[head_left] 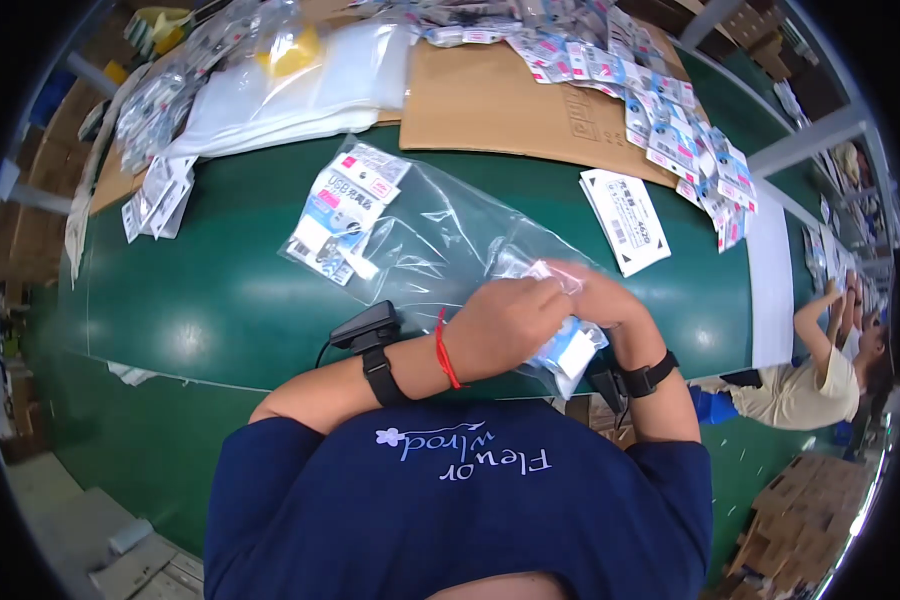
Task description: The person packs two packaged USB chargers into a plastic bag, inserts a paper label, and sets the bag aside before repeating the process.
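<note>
A large clear plastic bag (450, 215) lies slanting across the green table in front of me. Its left end covers a few flat white, blue and pink blister packs (345, 215); I cannot tell if they are inside it. At its right end my left hand (510, 318) is closed in a pinch on the film. Against it, my right hand (602, 300) curls round a small bundle of packs (570, 352), whose blue and white lower end sticks out below the hands. The fingertips of both hands are partly hidden.
White printed labels (628, 220) lie to the right. Many blister packs (675, 130) cover a cardboard sheet (500, 100) at the back. Clear bags (300, 85) are stacked back left, near loose packs (160, 195). Another person (820, 370) is at the far right.
</note>
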Tool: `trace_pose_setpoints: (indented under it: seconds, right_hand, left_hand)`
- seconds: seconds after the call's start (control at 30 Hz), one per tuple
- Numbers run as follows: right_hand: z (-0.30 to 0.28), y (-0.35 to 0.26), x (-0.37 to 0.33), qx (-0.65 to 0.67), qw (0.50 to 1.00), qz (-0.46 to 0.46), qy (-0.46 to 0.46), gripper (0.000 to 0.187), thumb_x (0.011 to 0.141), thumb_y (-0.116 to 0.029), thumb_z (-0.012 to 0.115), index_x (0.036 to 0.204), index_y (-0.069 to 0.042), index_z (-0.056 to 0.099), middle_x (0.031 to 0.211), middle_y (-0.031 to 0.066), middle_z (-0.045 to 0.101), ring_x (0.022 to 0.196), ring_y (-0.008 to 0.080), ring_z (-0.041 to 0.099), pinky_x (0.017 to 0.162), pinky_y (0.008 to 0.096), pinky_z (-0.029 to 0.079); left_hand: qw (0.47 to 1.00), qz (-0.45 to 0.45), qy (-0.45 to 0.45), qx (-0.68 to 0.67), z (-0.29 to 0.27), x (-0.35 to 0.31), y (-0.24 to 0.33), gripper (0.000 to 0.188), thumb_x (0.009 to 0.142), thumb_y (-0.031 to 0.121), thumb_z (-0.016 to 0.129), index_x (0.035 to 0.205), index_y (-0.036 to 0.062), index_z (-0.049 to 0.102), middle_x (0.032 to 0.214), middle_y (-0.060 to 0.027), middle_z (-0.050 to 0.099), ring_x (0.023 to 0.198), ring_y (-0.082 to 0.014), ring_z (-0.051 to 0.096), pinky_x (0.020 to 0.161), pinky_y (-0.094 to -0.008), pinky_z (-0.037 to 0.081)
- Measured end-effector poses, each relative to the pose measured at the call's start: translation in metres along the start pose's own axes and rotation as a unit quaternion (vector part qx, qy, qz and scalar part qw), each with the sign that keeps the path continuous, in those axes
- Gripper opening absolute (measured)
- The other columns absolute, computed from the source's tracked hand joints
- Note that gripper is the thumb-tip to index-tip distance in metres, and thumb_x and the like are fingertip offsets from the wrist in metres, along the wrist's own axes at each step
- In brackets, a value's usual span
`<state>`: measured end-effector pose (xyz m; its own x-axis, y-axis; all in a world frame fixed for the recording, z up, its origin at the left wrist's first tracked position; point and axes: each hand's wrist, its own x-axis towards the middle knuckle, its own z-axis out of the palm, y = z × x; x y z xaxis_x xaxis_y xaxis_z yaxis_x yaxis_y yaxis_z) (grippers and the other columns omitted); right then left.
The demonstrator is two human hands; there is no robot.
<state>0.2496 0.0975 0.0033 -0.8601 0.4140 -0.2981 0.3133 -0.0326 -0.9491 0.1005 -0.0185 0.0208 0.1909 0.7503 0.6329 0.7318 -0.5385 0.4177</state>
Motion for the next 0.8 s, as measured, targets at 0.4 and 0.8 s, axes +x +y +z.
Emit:
trace_pose_setpoints:
  seconds: [0.4, 0.8]
  right_hand:
    - [0.055, -0.023, 0.081, 0.245, 0.969, 0.016, -0.009, 0.033, 0.093, -0.018, 0.058, 0.121, -0.002, 0.052, 0.109, 0.0044, 0.061, 0.097, 0.0107, 0.057, 0.086, 0.0274, 0.046]
    - [0.077, -0.037, 0.093, 0.232, 0.964, 0.030, 0.125, 0.037, 0.093, -0.021, 0.058, 0.123, 0.001, 0.050, 0.112, 0.0097, 0.061, 0.096, 0.0139, 0.060, 0.082, 0.0279, 0.049]
  left_hand:
    - [0.994, 0.029, -0.049, -0.089, -0.007, -0.005, 0.023, 0.010, 0.074, 0.006, 0.055, 0.082, 0.0022, 0.051, 0.078, -0.0097, 0.051, 0.066, -0.0238, 0.059, 0.055, -0.0334, 0.049]
    - [0.989, 0.075, 0.013, -0.129, -0.009, -0.014, 0.016, 0.017, 0.076, 0.008, 0.055, 0.090, -0.0004, 0.053, 0.086, -0.0114, 0.052, 0.068, -0.0241, 0.059, 0.059, -0.0338, 0.050]
